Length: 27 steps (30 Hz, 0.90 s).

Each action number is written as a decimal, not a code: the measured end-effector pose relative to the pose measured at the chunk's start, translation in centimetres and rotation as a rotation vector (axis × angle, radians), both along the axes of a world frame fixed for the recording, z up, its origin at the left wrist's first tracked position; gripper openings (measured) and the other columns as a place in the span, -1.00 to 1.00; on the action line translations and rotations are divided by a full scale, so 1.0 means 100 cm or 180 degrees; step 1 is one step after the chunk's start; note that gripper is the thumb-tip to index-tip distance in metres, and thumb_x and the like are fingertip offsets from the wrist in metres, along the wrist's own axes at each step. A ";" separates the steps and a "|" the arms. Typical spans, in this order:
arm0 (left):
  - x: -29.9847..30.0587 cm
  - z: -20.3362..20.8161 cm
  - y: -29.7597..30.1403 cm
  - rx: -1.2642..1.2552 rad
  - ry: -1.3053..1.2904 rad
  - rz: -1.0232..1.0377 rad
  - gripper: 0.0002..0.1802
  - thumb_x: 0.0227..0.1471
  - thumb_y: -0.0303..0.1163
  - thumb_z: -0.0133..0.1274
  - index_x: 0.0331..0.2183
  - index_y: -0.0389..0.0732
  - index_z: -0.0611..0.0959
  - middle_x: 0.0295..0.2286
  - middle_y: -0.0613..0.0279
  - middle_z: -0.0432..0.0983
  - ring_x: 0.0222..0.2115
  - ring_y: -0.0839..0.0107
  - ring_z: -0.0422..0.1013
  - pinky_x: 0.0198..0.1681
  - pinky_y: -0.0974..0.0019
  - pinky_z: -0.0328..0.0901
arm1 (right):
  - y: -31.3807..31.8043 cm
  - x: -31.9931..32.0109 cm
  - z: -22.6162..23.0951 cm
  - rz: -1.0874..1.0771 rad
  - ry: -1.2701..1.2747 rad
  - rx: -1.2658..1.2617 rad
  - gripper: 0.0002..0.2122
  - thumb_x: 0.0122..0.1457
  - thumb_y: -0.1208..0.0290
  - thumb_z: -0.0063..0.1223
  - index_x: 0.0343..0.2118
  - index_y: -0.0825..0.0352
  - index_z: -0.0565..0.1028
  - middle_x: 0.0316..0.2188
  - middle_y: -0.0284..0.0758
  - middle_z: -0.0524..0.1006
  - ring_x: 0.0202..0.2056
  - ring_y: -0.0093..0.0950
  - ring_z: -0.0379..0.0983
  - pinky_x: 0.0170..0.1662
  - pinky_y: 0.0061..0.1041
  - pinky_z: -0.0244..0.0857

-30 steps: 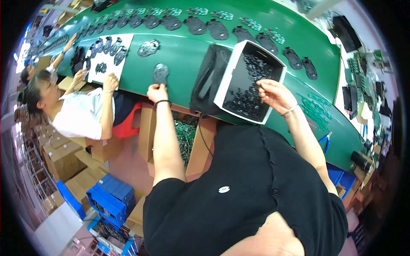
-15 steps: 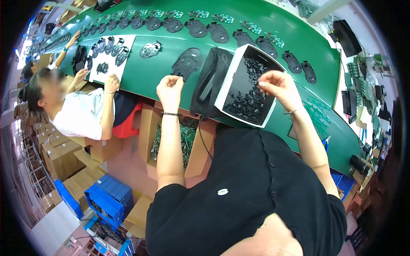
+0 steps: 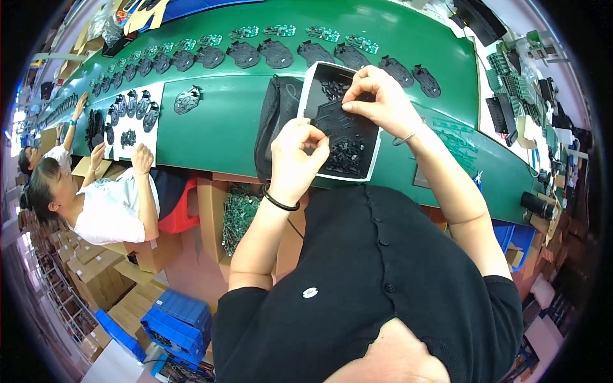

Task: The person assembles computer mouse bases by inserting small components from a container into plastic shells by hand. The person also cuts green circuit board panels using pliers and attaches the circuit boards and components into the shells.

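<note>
My left hand (image 3: 299, 152) grips the near left edge of a thin black plastic shell plate (image 3: 338, 121), holding it tilted above a white box (image 3: 372, 167). Closed in a pinch, my right hand (image 3: 385, 102) meets the plate's upper right edge. Whatever sits between its fingertips is hidden. Loose small black plastic parts (image 3: 345, 156) fill the bottom of the box and show around the plate.
A black cloth pouch (image 3: 276, 121) lies left of the box. Rows of black shell plates (image 3: 276, 53) and green circuit boards (image 3: 280, 30) run along the green table (image 3: 223, 127). A co-worker (image 3: 115, 204) sits at left. Green strips (image 3: 456, 143) lie at right.
My left hand has brought the black plate rightward from over the table to above the box. My right hand has come up from the loose parts to the plate. The view has shifted right.
</note>
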<state>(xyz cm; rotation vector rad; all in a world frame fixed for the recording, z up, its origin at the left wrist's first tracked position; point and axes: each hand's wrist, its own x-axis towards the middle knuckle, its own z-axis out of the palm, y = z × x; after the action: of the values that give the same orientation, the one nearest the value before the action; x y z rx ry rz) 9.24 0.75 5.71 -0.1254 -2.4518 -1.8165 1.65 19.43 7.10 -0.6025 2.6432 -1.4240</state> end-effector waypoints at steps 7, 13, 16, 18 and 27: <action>-0.002 -0.001 0.013 -0.0052 -0.0030 -0.0305 -0.92 -0.26 -0.65 0.08 -0.57 -0.36 0.51 -0.37 0.18 0.35 -0.50 0.61 0.36 -0.46 0.58 0.33 | 0.019 -0.001 -0.010 -0.0139 -0.1037 -0.0515 -0.82 -0.23 0.46 0.16 -0.51 0.37 0.45 -0.58 -0.40 0.40 -0.49 -0.62 0.30 -0.40 -0.62 0.21; -0.007 -0.004 0.019 0.0022 -0.0121 -0.0475 -0.93 -0.26 -0.67 0.07 -0.56 -0.38 0.51 -0.39 0.22 0.34 -0.48 0.60 0.36 -0.43 0.57 0.34 | 0.029 -0.002 0.002 -0.0145 -0.1379 -0.0373 -0.84 -0.19 0.47 0.15 -0.50 0.37 0.47 -0.64 -0.43 0.41 -0.56 -0.66 0.30 -0.45 -0.65 0.21; -0.015 -0.006 0.013 -0.0038 -0.0316 -0.0531 -0.93 -0.25 -0.67 0.07 -0.56 -0.38 0.51 -0.43 0.25 0.34 -0.47 0.60 0.36 -0.42 0.56 0.34 | 0.041 -0.006 0.005 -0.0051 -0.1489 -0.0420 -0.85 -0.13 0.46 0.12 -0.47 0.38 0.49 -0.62 -0.41 0.44 -0.54 -0.66 0.32 -0.42 -0.66 0.23; -0.020 -0.009 0.010 0.0195 -0.0339 -0.0545 -0.89 -0.24 -0.66 0.08 -0.52 -0.36 0.50 -0.45 0.29 0.34 -0.48 0.60 0.35 -0.42 0.55 0.34 | 0.051 -0.009 0.002 -0.0086 -0.1199 -0.0216 -0.85 -0.08 0.44 0.09 -0.45 0.40 0.50 -0.60 -0.39 0.46 -0.51 -0.66 0.34 -0.39 -0.67 0.24; -0.097 -0.032 -0.020 0.0599 -0.0918 0.0101 -0.76 -0.15 -0.40 0.11 -0.34 -0.23 0.50 -0.48 0.31 0.42 -0.49 0.58 0.37 -0.52 0.55 0.30 | 0.097 -0.018 -0.029 -0.0949 -0.1886 -0.0820 -0.88 -0.08 0.43 0.10 -0.46 0.33 0.52 -0.62 -0.49 0.44 -0.60 -0.73 0.20 -0.55 -0.73 0.05</action>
<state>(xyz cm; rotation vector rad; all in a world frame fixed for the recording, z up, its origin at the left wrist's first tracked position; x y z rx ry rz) -0.49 -1.22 2.49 0.2012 -2.4204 -2.1732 -0.13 29.16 4.17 0.2001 2.1504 -1.7019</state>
